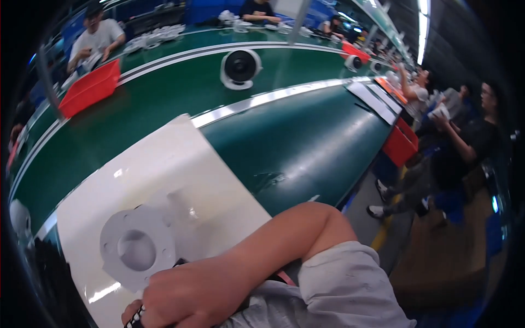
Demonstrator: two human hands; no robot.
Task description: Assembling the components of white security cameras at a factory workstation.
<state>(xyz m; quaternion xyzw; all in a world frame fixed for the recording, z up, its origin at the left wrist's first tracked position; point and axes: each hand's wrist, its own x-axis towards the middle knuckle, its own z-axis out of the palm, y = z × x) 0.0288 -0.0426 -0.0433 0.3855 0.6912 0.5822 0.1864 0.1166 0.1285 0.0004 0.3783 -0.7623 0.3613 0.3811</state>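
A white round part (159, 232) with a bowl-shaped hollow in its middle and small holes around its rim lies on a cream board (164, 158), toward the board's near left. The person's right grip (188, 292), a bare hand with the fingers curled under, is at the near right edge of the part; whether it touches the part, or how far it is closed, I cannot tell. A black-and-white patterned thing (134, 316) shows beside the fingers, too little of it to name. The left grip cannot be made out.

A rolled grey sleeve (350, 279) covers the upper part of the right arm. The board lies on a green desk (295, 145), with white papers (372, 101) and a dark pen (365, 109) at its far right corner. A red bin (401, 143) is just beside that corner. Beyond a metal rail (262, 101) runs a green belt (180, 79), carrying a white device with a round black front (240, 68) and, farther left, a red tray (92, 90). Other people sit along its far side.
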